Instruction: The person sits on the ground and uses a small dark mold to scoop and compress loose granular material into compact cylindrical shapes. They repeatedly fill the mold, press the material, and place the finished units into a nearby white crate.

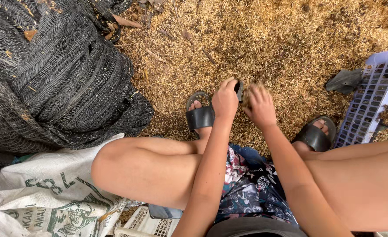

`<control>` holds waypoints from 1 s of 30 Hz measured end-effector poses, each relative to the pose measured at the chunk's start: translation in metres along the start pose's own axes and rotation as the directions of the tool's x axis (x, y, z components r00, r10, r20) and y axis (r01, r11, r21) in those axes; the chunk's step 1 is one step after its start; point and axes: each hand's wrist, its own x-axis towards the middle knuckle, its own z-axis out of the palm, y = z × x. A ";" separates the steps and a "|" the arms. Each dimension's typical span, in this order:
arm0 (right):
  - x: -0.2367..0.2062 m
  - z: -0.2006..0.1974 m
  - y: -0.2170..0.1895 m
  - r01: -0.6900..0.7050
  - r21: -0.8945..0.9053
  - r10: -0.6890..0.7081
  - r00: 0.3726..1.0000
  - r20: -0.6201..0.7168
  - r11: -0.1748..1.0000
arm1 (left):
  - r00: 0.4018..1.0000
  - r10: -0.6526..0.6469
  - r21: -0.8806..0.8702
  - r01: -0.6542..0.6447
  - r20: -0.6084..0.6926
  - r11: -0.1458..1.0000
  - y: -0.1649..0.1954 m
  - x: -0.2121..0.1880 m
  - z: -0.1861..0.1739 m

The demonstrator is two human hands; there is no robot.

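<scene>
Big black net [58, 74] bunched up on the left, white sack [45, 197] with green print under it, purple plastic crate [371, 103] on the right, dark rag [344, 81] just beside the crate, white crate [145, 224] at the bottom, dry leaf [126, 21] near the net

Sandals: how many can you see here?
2. A black sandal is on the foot below the left hand; another black sandal is on the foot beside the purple crate. None looks hidden.

Netting heap [58, 74] upper left w/ sack [49, 193] below it, crate [369, 101] at right edge, husk litter [268, 39] across top centre btwn them.
</scene>
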 end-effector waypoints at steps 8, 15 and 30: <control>-0.010 0.016 0.013 -0.370 0.386 0.353 0.928 0.119 0.845 | 0.977 0.146 -0.061 -0.139 0.152 0.988 0.016 -0.008 0.001; -0.006 -0.032 0.054 -0.552 0.831 0.280 0.790 0.546 -0.063 | 0.922 0.121 -0.170 -0.061 0.367 0.983 0.036 -0.009 0.005; 0.050 -0.045 0.139 -0.605 0.624 0.692 0.709 0.138 0.495 | 0.897 -0.053 -0.262 0.185 0.440 0.947 0.026 -0.005 -0.040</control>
